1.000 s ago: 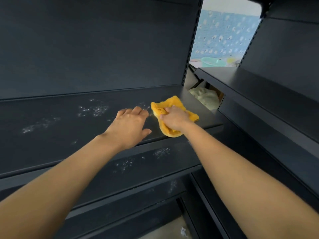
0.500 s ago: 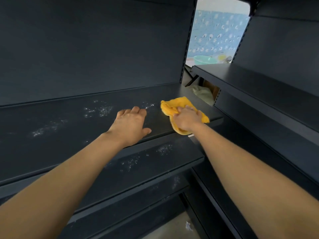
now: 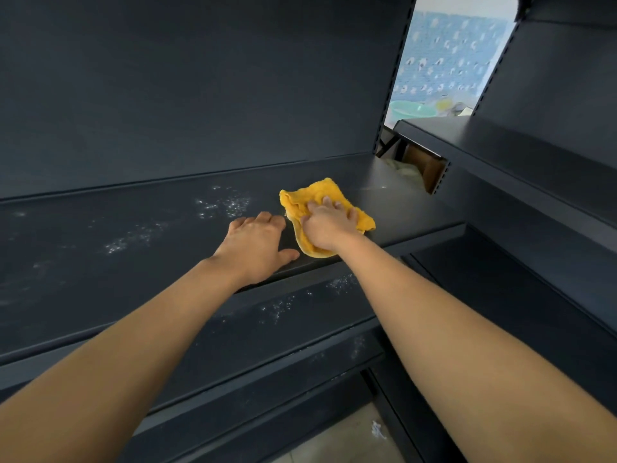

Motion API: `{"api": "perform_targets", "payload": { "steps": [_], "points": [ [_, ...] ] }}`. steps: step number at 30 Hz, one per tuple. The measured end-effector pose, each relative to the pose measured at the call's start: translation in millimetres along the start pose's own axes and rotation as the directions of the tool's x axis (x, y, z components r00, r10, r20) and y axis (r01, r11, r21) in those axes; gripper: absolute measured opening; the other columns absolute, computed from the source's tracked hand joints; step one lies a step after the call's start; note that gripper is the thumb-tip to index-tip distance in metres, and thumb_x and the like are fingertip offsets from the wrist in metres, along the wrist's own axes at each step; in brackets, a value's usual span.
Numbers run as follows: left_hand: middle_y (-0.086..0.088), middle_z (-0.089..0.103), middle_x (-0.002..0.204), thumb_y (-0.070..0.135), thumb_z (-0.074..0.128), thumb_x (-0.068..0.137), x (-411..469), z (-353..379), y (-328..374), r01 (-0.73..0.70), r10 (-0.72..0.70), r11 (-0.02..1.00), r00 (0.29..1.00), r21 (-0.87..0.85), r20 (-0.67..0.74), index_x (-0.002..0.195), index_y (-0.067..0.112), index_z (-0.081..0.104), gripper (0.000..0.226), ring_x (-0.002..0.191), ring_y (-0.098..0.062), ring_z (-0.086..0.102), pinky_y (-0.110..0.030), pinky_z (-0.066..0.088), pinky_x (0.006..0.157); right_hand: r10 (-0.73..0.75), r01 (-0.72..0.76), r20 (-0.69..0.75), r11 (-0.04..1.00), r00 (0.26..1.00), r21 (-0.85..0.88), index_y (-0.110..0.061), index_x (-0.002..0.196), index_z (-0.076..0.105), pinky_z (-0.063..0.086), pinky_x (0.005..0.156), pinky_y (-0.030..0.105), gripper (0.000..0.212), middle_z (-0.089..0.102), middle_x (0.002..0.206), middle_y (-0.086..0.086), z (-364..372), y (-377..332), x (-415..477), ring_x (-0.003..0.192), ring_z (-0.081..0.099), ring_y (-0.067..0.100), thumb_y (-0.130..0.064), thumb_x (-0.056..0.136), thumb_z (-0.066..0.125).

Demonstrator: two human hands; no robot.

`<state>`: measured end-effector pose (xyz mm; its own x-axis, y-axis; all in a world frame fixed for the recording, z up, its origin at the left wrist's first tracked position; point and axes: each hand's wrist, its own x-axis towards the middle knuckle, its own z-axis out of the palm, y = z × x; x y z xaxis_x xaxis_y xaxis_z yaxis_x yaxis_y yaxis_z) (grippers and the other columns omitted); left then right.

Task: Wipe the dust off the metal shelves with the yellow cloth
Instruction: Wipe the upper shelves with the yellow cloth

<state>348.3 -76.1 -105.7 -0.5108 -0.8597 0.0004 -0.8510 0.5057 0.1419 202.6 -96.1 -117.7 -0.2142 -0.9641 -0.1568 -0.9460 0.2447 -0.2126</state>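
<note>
A dark metal shelf (image 3: 400, 208) runs across the middle of the view. The yellow cloth (image 3: 312, 199) lies crumpled on it near its right end. My right hand (image 3: 325, 225) presses flat on the cloth with fingers spread over it. My left hand (image 3: 255, 243) rests palm down on the bare shelf just left of the cloth, holding nothing. White dust specks (image 3: 227, 205) lie on the shelf left of the cloth and further left (image 3: 133, 237). A lower shelf (image 3: 233, 332) carries more dust (image 3: 340, 284) near its front.
A second dark shelf unit (image 3: 521, 152) stands at the right, at an angle. Through the gap between the units I see a blue patterned wall (image 3: 447, 58) and a green basin (image 3: 412, 110). A white scrap (image 3: 377, 431) lies on the floor below.
My right hand has slid the cloth leftward along the shelf, close to my left hand. The left hand has stayed planted on the shelf.
</note>
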Motion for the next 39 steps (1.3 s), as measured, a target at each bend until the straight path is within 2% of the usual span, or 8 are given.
{"api": "perform_targets", "payload": {
  "steps": [8,15,22,24,27,29,34,39],
  "points": [
    [-0.008,0.046,0.134,0.048,0.051,0.089,29.9,-5.8,27.2,-0.071,0.071,0.997,0.997,0.015,-0.013,0.133,0.014,0.041,0.057,0.123,-0.028,0.046,-0.040,0.029,0.108,0.177,-0.178,-0.064,0.984,0.982,-0.011,-0.015,0.151,0.016,0.000,0.117,0.052,0.054,0.004,0.160,0.011,-14.1,58.9,3.5,0.147,0.002,0.033,-0.033,0.101,0.023],
    [-0.008,0.047,0.134,0.046,0.051,0.089,76.0,-1.6,67.5,-0.112,0.112,0.993,0.994,0.035,0.000,0.132,0.013,0.042,0.055,0.124,-0.028,0.045,-0.041,0.030,0.109,0.264,-0.263,-0.088,0.965,0.961,0.021,-0.016,0.152,0.014,-0.004,0.116,0.052,0.054,0.003,0.160,0.010,-27.6,119.2,27.1,0.147,-0.001,0.032,-0.032,0.100,0.021],
    [-0.006,0.048,0.132,0.045,0.051,0.090,103.4,0.6,85.5,-0.100,0.100,0.995,0.995,0.013,0.014,0.130,0.014,0.043,0.051,0.122,-0.027,0.046,-0.040,0.029,0.109,0.271,-0.270,-0.049,0.963,0.961,0.020,-0.033,0.151,0.001,-0.008,0.115,0.053,0.057,-0.006,0.160,0.007,-41.4,151.3,59.5,0.146,-0.007,0.033,-0.042,0.099,0.022],
    [-0.005,0.047,0.132,0.045,0.050,0.090,112.8,3.0,78.2,-0.012,0.012,1.000,1.000,-0.003,-0.003,0.131,0.015,0.043,0.051,0.123,-0.026,0.045,-0.039,0.027,0.110,0.196,-0.196,0.005,0.980,0.981,0.012,-0.034,0.151,0.003,-0.008,0.116,0.053,0.056,-0.008,0.160,0.004,-45.0,144.9,91.9,0.147,-0.008,0.031,-0.045,0.099,0.020],
    [-0.005,0.045,0.135,0.044,0.051,0.090,109.6,-1.2,71.0,0.002,-0.002,1.000,1.000,-0.004,-0.029,0.134,0.016,0.041,0.053,0.125,-0.026,0.043,-0.038,0.025,0.111,0.175,-0.175,0.023,0.985,0.984,0.003,-0.035,0.151,0.006,-0.009,0.115,0.054,0.057,-0.008,0.160,0.002,-49.3,132.8,100.5,0.147,-0.008,0.030,-0.051,0.098,0.016],
    [-0.004,0.045,0.135,0.044,0.051,0.090,107.7,-2.7,62.9,0.045,-0.045,0.999,0.998,-0.006,-0.050,0.134,0.017,0.041,0.053,0.125,-0.026,0.043,-0.038,0.025,0.111,0.105,-0.106,0.040,0.994,0.994,0.011,-0.035,0.151,0.011,-0.009,0.114,0.054,0.056,-0.006,0.161,0.001,-50.5,119.7,112.4,0.147,-0.007,0.030,-0.052,0.098,0.014],
    [-0.005,0.045,0.135,0.044,0.053,0.089,93.7,-3.8,43.3,0.154,-0.153,0.988,0.984,0.000,-0.092,0.133,0.016,0.042,0.053,0.125,-0.026,0.042,-0.037,0.023,0.111,-0.082,0.081,0.051,0.997,0.995,0.017,-0.035,0.150,0.017,-0.009,0.115,0.053,0.051,-0.004,0.161,-0.001,-36.6,67.0,119.3,0.147,-0.005,0.026,-0.045,0.101,0.011],
    [-0.005,0.047,0.132,0.044,0.054,0.088,77.0,-0.8,32.4,0.231,-0.230,0.973,0.968,0.003,-0.099,0.132,0.017,0.042,0.054,0.124,-0.026,0.044,-0.037,0.026,0.110,-0.232,0.234,0.064,0.972,0.971,-0.032,-0.033,0.151,0.015,-0.007,0.114,0.053,0.050,-0.003,0.161,0.000,-20.4,26.2,110.1,0.147,-0.004,0.027,-0.039,0.101,0.012]
  ]
}}
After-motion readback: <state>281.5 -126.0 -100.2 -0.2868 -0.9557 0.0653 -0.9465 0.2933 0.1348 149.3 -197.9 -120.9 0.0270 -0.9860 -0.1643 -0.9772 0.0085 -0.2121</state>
